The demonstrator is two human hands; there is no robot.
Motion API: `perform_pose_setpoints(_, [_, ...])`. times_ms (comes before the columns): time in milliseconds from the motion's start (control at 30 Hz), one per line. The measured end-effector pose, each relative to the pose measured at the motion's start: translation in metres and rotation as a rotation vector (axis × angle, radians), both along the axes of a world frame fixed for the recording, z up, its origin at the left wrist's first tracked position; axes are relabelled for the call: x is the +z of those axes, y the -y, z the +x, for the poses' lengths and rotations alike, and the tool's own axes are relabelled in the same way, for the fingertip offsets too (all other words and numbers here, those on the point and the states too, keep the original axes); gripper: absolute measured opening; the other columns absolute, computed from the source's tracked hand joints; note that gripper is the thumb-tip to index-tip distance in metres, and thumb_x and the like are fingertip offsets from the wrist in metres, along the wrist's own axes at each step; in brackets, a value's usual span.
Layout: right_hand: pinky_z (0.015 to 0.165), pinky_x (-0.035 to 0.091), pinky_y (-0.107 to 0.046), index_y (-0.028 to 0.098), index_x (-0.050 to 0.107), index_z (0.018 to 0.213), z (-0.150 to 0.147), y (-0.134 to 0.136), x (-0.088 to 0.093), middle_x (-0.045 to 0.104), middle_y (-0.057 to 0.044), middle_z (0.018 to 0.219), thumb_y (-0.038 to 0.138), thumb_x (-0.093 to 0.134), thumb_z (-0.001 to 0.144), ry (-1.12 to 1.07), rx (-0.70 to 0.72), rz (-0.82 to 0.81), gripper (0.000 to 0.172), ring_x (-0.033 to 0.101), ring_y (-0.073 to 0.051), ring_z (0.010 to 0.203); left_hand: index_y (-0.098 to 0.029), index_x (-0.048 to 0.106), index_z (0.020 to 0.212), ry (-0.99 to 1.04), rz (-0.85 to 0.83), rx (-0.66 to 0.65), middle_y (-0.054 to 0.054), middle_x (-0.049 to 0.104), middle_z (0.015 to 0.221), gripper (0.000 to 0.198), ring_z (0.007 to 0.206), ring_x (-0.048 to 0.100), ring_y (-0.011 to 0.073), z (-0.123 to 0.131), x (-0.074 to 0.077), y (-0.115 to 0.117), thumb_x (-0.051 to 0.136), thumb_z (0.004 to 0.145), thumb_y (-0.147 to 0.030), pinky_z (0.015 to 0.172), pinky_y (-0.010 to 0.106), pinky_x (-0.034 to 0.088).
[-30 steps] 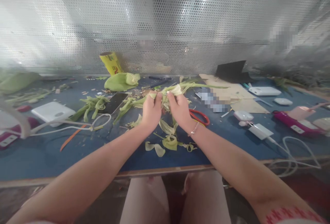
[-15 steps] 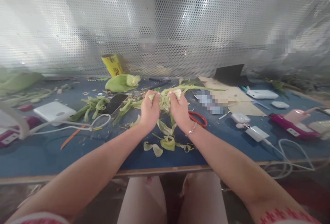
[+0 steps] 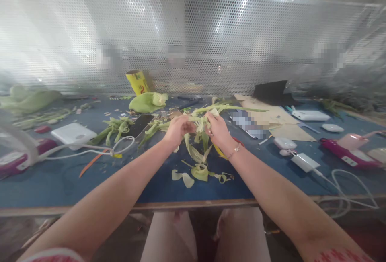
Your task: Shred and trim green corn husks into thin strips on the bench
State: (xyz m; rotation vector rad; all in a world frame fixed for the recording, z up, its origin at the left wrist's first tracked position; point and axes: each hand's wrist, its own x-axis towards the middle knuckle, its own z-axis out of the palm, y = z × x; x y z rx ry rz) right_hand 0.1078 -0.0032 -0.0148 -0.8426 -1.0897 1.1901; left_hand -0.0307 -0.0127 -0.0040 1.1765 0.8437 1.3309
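Note:
Between my hands is a bundle of pale green husk-like leaf strips (image 3: 200,123), with long green stalks reaching right. My left hand (image 3: 179,130) has its fingers curled at the bundle's left side; its fingertips are partly hidden among the strips. At the right side, my right hand (image 3: 217,128) pinches the strips between thumb and fingers. Long strips hang below the hands. Several loose pale leaf pieces (image 3: 199,172) lie on the blue tabletop (image 3: 157,181) nearer me. A red and yellow loop (image 3: 220,150) is partly hidden behind my right wrist.
Left are a green leafy head (image 3: 146,102), a yellow tube (image 3: 137,82), a dark phone (image 3: 142,125), tied green strips (image 3: 116,128) and a white box (image 3: 74,134) with cables. Right are a second phone (image 3: 247,124), cardboard (image 3: 292,129), a white charger (image 3: 305,161) and a magenta power strip (image 3: 346,153).
The view has tilted up, so the scene sits lower and further right. My left hand's fingers have turned and loosened from a tight pinch. More of the hanging strips now show below the hands.

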Motion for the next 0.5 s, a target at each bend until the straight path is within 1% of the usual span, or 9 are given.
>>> perform_pose_setpoints(67, [0.034, 0.02, -0.018, 0.021, 0.042, 0.067, 0.0, 0.002, 0.004, 0.035, 0.011, 0.044, 0.046, 0.066, 0.068, -0.157, 0.046, -0.091, 0.035, 0.028, -0.003, 0.034, -0.014, 0.063, 0.068, 0.09, 0.015, -0.072, 0.005, 0.067, 0.067, 0.012, 0.064, 0.062, 0.0149, 0.0, 0.0, -0.002, 0.061, 0.062, -0.024, 0.064, 0.028, 0.049])
perform_pose_setpoints(167, [0.033, 0.023, -0.015, 0.019, 0.043, 0.063, 0.0, 0.006, 0.01, 0.04, 0.01, 0.044, 0.04, 0.071, 0.065, -0.246, 0.155, -0.176, 0.035, 0.031, -0.002, 0.034, -0.014, 0.067, 0.076, 0.05, 0.064, -0.156, 0.007, 0.071, 0.081, 0.021, 0.08, 0.065, 0.0182, 0.006, -0.001, 0.003, 0.068, 0.055, -0.016, 0.078, 0.032, 0.048])
perform_pose_setpoints(233, [0.033, 0.023, -0.014, 0.019, 0.042, 0.061, 0.0, 0.008, 0.013, 0.04, 0.01, 0.041, 0.038, 0.072, 0.065, -0.268, 0.193, -0.208, 0.036, 0.031, -0.001, 0.033, -0.014, 0.067, 0.082, 0.017, 0.074, -0.218, 0.007, 0.071, 0.084, 0.027, 0.083, 0.065, 0.019, 0.011, -0.001, 0.009, 0.073, 0.057, -0.02, 0.082, 0.033, 0.047])
perform_pose_setpoints(300, [0.031, 0.021, -0.014, 0.018, 0.042, 0.059, 0.001, 0.009, 0.015, 0.039, 0.01, 0.04, 0.038, 0.072, 0.066, -0.267, 0.189, -0.215, 0.036, 0.029, -0.001, 0.032, -0.014, 0.066, 0.086, 0.024, 0.046, -0.249, 0.007, 0.07, 0.083, 0.032, 0.079, 0.065, 0.0183, 0.014, -0.001, 0.013, 0.076, 0.058, -0.028, 0.08, 0.035, 0.049])
perform_pose_setpoints(367, [0.031, 0.022, -0.014, 0.017, 0.045, 0.059, 0.0, 0.01, 0.015, 0.041, 0.009, 0.041, 0.039, 0.072, 0.066, -0.224, 0.191, -0.208, 0.035, 0.031, -0.001, 0.032, -0.014, 0.065, 0.086, 0.054, -0.002, -0.235, 0.005, 0.07, 0.079, 0.035, 0.073, 0.065, 0.0165, 0.015, -0.001, 0.014, 0.078, 0.058, -0.031, 0.076, 0.034, 0.051])
perform_pose_setpoints(433, [0.032, 0.023, -0.015, 0.017, 0.048, 0.059, 0.0, 0.01, 0.014, 0.044, 0.007, 0.043, 0.042, 0.071, 0.066, -0.164, 0.213, -0.181, 0.035, 0.035, -0.002, 0.034, -0.013, 0.064, 0.082, 0.075, -0.054, -0.196, 0.004, 0.068, 0.073, 0.032, 0.066, 0.063, 0.0139, 0.015, -0.002, 0.012, 0.078, 0.059, -0.031, 0.071, 0.031, 0.052])
perform_pose_setpoints(500, [0.032, 0.023, -0.016, 0.016, 0.05, 0.06, 0.0, 0.01, 0.012, 0.046, 0.006, 0.045, 0.045, 0.071, 0.065, -0.109, 0.225, -0.13, 0.036, 0.038, -0.003, 0.036, -0.011, 0.063, 0.075, 0.066, -0.105, -0.177, 0.003, 0.066, 0.067, 0.025, 0.059, 0.06, 0.0109, 0.015, -0.002, 0.011, 0.075, 0.064, -0.031, 0.066, 0.028, 0.052])
